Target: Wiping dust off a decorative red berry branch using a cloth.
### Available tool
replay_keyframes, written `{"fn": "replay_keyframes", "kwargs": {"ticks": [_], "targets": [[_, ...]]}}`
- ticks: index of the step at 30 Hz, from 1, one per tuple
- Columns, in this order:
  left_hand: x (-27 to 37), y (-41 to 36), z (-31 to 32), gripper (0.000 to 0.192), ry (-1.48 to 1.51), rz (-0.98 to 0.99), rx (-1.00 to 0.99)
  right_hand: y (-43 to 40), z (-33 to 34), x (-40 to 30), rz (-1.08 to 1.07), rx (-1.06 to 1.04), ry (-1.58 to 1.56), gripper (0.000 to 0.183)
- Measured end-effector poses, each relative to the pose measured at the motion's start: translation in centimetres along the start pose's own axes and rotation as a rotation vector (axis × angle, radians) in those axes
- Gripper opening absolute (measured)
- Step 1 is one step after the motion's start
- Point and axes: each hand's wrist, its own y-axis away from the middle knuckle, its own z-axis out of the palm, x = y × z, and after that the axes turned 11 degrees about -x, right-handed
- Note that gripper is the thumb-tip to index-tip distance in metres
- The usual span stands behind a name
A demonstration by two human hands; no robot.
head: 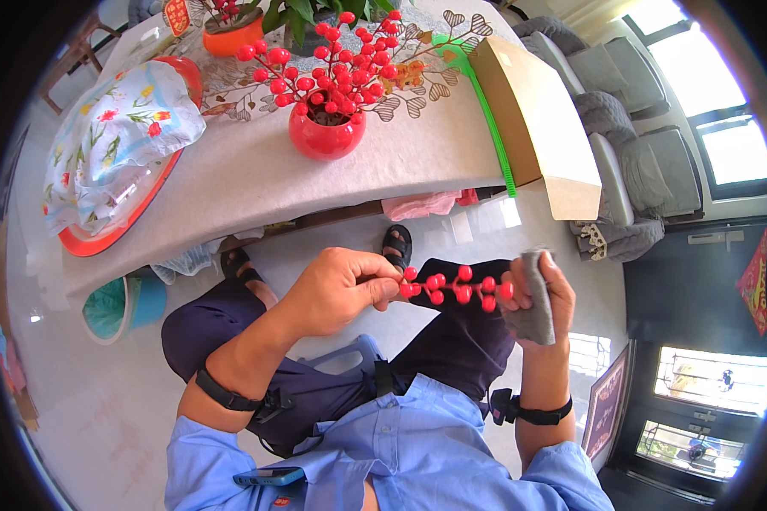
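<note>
An artificial red berry sprig (463, 294) stretches level between my two hands above my lap. My left hand (339, 290) pinches one end of it between thumb and forefinger. At the sprig's other end, my right hand (543, 297) is closed on a folded grey cloth (537, 300), its fingertips close to the last berries. Whether those fingers also grip the stem cannot be told. Beyond my hands, a round red vase (328, 135) full of similar berry stems (339, 70) stands on the cloth-covered table (243, 172).
A flowered cloth (112, 140) covers a red-rimmed tray (80, 243) at the table's left. An open cardboard box (537, 121) and a green strip (491, 124) sit at its right end. Below are a lined waste bin (124, 310) and the blue stool (351, 358) under me.
</note>
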Motion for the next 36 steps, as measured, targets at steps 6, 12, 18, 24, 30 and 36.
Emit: {"fn": "replay_keyframes", "kwargs": {"ticks": [6,12,18,24,30,36], "targets": [[0.0,-0.2,-0.1,0.018,0.464,-0.11,-0.035,1.6,0.2,0.5,-0.077,0.001,0.273,0.026],[0.3,0.0,0.3,0.019,0.603,-0.123,-0.015,1.7,5.2,2.5,-0.231,0.05,1.438,0.018],[0.4,0.3,0.6,0.02,0.285,-0.112,0.044,0.3,6.8,2.7,-0.795,-0.25,2.044,0.04],[1.3,0.7,1.7,0.015,-0.228,0.107,0.257,0.8,7.3,3.7,-0.716,-0.123,1.907,0.037],[0.7,0.5,2.0,0.013,-0.517,0.349,0.379,1.5,7.2,6.9,-0.466,0.171,1.347,0.026],[0.5,0.5,1.8,0.014,-0.615,0.467,0.41,1.0,6.9,6.2,0.032,0.126,0.497,0.024]]}}
